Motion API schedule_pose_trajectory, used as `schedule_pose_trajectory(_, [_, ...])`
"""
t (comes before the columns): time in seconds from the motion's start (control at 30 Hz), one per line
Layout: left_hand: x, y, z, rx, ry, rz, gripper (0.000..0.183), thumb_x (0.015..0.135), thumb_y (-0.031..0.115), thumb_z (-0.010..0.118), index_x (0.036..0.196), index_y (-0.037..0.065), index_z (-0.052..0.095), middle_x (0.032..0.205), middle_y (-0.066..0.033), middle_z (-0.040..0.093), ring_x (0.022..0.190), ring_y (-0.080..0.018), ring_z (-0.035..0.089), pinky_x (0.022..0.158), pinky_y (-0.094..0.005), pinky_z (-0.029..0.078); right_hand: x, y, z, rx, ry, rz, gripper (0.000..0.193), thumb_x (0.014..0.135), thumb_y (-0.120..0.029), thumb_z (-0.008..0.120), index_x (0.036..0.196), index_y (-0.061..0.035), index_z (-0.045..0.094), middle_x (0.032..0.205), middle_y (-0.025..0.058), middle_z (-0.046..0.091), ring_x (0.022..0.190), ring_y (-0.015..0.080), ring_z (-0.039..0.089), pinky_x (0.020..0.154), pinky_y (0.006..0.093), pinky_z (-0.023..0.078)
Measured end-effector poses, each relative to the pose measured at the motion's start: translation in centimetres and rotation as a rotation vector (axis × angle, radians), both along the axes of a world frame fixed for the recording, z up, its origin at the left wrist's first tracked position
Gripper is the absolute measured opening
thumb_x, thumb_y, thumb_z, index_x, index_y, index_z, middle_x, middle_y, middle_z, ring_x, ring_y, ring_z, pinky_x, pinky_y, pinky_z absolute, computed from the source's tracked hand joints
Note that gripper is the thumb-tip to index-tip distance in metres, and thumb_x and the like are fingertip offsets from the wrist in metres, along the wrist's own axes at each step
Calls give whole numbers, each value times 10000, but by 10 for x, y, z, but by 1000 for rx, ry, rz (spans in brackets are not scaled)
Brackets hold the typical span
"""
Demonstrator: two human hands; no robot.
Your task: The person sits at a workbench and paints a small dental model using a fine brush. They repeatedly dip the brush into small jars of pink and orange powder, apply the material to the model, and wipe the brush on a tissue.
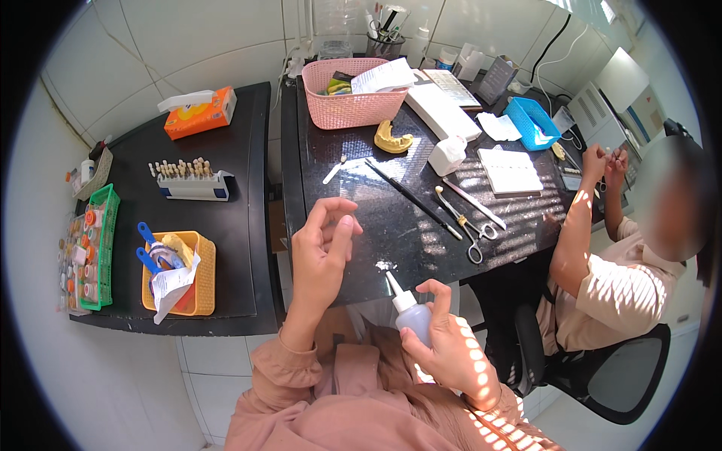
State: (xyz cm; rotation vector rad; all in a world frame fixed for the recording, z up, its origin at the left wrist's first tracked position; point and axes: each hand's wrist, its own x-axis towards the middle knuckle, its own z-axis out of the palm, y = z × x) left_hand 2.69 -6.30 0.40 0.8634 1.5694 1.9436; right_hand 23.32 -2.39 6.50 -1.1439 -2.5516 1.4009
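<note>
My right hand (459, 349) grips a translucent squeeze bottle (414, 319) with a white pointed nozzle, tilted up and left over the table's front edge. Its nozzle tip is near a small patch of white powder (386, 266) on the table. My left hand (323, 248) is raised beside it, fingers loosely bent and the thumb apart from them, with nothing visible between them. Beyond the hands lie a thin white stick (334, 171) with a tooth-like tip, a long black brush (414, 199), scissor-handled forceps (468, 227), a white pen-like tool (475, 204) and a yellowish dental cast (392, 138).
Behind are a pink basket (342, 113), a white lidded bottle (448, 155), a white palette (508, 171) and a blue basket (526, 124). The left table holds a shade guide (194, 186), a yellow basket (201, 304) and a tissue box (200, 114). A co-worker (617, 286) sits at right.
</note>
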Motion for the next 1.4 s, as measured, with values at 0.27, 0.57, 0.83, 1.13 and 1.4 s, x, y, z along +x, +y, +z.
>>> schedule_pose_trajectory(0.27, [-2, -1, -1, 17, 6, -6, 176, 955, 137, 552, 1079, 20, 596, 791, -26, 633, 555, -23, 468, 496, -180, 374, -5, 2, -2, 27, -35, 4, 569, 864, -192, 581, 1306, -69, 245, 786, 210, 612, 713, 380, 629, 706, 436, 482])
schedule_pose_trajectory(0.57, [0, 0, 3, -6, -8, -27, 165, 960, 108, 530, 1076, 6, 588, 805, -38, 620, 569, -27, 458, 509, -177, 365, -9, 5, 9, -40, -109, 6, 567, 881, -252, 568, 1300, -54, 242, 869, 244, 657, 808, 435, 650, 769, 459, 495])
schedule_pose_trajectory(0.83, [0, 0, 3, -10, -2, -12, 163, 962, 98, 518, 1071, 0, 589, 804, -45, 609, 566, -29, 436, 511, -175, 347, 4, -2, -25, -123, 67, -18, 646, 882, -180, 614, 1342, -57, 177, 1018, 211, 619, 838, 288, 620, 802, 381, 482])
schedule_pose_trajectory(1.13, [0, 1, 3, -12, -11, -12, 161, 965, 98, 513, 1071, 5, 590, 812, -42, 602, 567, -32, 438, 495, -170, 331, 27, -1, -59, -17, 293, 82, 711, 872, -161, 703, 1336, -10, 186, 1186, 241, 560, 1080, 353, 602, 925, 395, 458])
schedule_pose_trajectory(1.4, [0, 0, 1, 4, -25, -12, 154, 963, 109, 534, 1065, 11, 595, 786, -26, 621, 571, -25, 457, 514, -177, 367, 38, 55, 0, -73, 658, 97, 724, 779, 30, 729, 1376, -9, 322, 1237, 162, 571, 1133, 229, 566, 968, 357, 453])
